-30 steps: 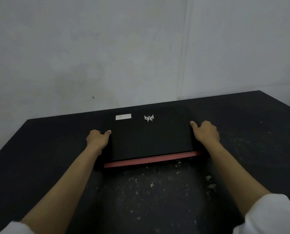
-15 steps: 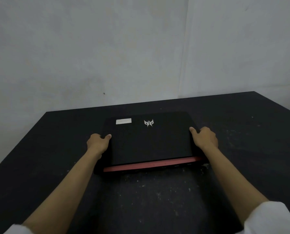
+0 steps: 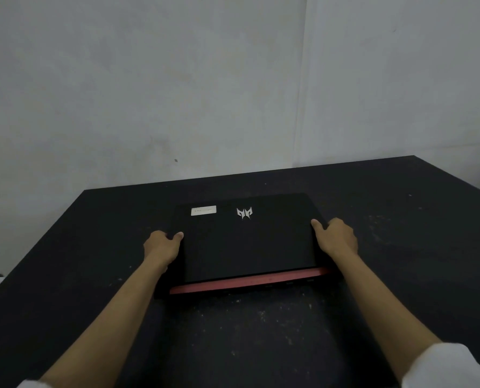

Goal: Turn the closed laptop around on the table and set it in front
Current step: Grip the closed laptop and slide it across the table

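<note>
A closed black laptop [image 3: 247,242] lies flat on the black table [image 3: 93,247], its red rear strip facing me. A silver logo and a white sticker mark the far half of the lid. My left hand [image 3: 161,246] grips the laptop's left edge, thumb on the lid. My right hand [image 3: 335,238] grips the right edge the same way. Both forearms reach in from the bottom corners, with white sleeves at the frame's edge.
The table top shows pale specks and scuffs in front of the laptop and to the right. A grey wall stands right behind the table's far edge. The left table edge runs diagonally toward me; a pale object shows beyond it at far left.
The view has tilted, so the laptop and hands sit slightly lower in frame and more of the table's far edge shows. Both hands keep the same grip on the laptop's sides.
</note>
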